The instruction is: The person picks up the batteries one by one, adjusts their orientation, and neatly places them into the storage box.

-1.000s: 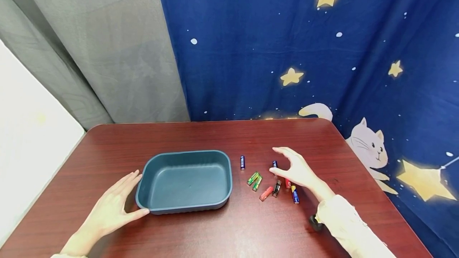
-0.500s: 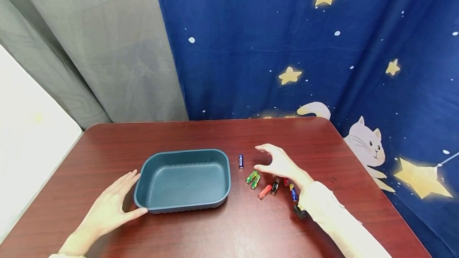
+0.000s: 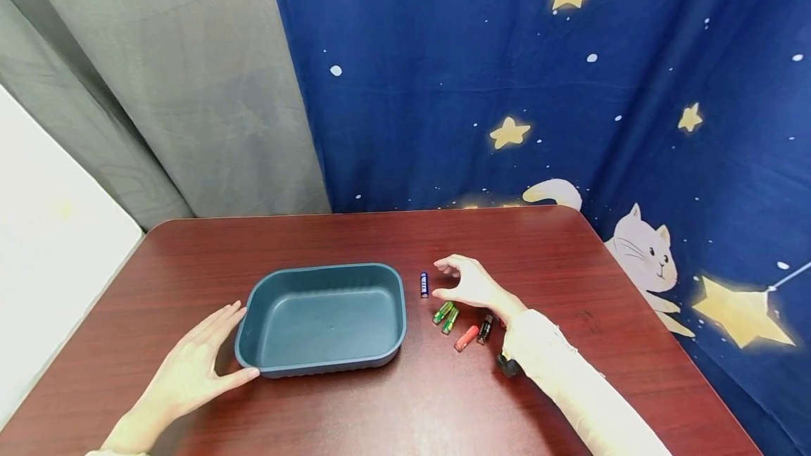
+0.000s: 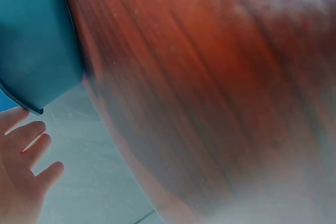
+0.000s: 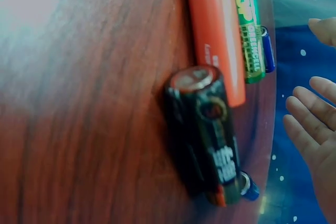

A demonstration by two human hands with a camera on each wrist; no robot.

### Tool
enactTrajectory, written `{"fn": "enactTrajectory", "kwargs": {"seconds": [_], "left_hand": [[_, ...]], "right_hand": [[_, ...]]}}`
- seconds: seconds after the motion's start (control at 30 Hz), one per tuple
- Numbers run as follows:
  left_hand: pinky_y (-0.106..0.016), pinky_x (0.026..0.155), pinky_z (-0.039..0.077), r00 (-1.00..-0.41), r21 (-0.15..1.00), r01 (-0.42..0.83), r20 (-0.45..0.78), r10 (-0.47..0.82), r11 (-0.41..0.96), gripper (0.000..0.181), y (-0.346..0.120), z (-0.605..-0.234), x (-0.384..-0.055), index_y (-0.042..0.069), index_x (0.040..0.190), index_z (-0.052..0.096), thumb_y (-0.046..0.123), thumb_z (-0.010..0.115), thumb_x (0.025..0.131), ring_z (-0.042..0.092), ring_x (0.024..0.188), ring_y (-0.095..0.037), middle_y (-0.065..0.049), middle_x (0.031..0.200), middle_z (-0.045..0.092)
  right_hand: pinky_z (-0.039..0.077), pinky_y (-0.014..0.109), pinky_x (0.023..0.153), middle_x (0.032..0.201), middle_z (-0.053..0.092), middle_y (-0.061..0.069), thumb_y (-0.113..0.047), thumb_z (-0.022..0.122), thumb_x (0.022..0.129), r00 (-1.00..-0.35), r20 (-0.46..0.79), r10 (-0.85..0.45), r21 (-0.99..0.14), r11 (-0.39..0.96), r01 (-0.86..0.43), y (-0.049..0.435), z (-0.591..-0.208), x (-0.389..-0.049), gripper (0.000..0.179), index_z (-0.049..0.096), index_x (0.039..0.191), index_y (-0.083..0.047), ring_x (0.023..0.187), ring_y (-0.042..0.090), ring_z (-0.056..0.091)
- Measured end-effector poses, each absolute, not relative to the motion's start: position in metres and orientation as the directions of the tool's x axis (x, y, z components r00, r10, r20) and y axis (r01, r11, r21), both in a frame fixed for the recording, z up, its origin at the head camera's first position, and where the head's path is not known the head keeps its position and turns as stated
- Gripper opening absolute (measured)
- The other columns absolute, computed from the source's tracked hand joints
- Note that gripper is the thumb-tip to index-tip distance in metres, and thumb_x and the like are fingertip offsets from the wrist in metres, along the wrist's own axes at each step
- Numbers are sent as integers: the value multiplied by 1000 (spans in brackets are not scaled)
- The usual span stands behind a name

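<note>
My two hands were well apart, each with its fingers loose and its thumb set away from them. My left hand [image 3: 192,370] was at the lower left of the frame, its fingertips and thumb resting against the left end of a blue-green plastic bin [image 3: 323,329], which sat upright left of center on the reddish-brown wood-grain bench [image 3: 329,414]. My right hand [image 3: 472,286] was right of center, the gap between thumb and fingers facing left, toward a small blue battery [image 3: 424,285] lying just beside the thumb tip; I cannot tell whether the two touched. That battery lay between the bin and my right hand. Below the hand, two green batteries [image 3: 446,317] lay side by side, and lower still came a red battery [image 3: 467,338] with a black battery [image 3: 485,329] just to its right. In the right wrist view another blue battery [image 5: 250,186] showed at the lower right, partly hidden behind the black one. My white sleeve [image 3: 583,385] ran to the bottom edge, a dark object [image 3: 508,365] at its cuff. A gray curtain [image 3: 171,90] filled the upper left, and a blue star-print curtain [image 3: 431,76] the upper right.
</note>
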State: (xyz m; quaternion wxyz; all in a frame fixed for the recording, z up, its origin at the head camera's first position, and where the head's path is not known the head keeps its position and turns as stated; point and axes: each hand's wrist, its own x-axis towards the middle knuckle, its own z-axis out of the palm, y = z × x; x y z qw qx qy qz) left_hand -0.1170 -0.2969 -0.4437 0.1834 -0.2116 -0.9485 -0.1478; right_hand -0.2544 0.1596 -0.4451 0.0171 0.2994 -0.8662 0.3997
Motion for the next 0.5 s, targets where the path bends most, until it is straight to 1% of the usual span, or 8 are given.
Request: {"fn": "enactTrajectory", "kwargs": {"seconds": [0.1,0.3,0.5], "left_hand": [[-7,102,0,-847,210,451,405,343,867,92,-297,-444,-117,9,134,43,54,75,60,38,122,-31,-17,132,46],[-5,101,-1,-855,218,444,394,338,869,92,-297,-445,-118,9,134,43,55,75,61,38,122,-32,-16,132,45],[-4,100,-1,-854,214,444,395,339,870,93,-297,-445,-118,9,135,42,55,75,60,39,121,-32,-16,131,46]], "right_hand": [[48,39,85,103,62,15,-20,78,68,-814,264,-518,-668,510,-542,157,-449,-257,53,59,112,3,93,25,58],[47,36,81,96,61,10,-26,77,67,-801,263,-538,-601,559,-572,154,-453,-260,52,61,109,-1,89,22,56],[46,33,82,95,60,6,-30,78,66,-800,261,-540,-536,608,-586,150,-457,-264,48,63,104,-5,89,18,56]]}}
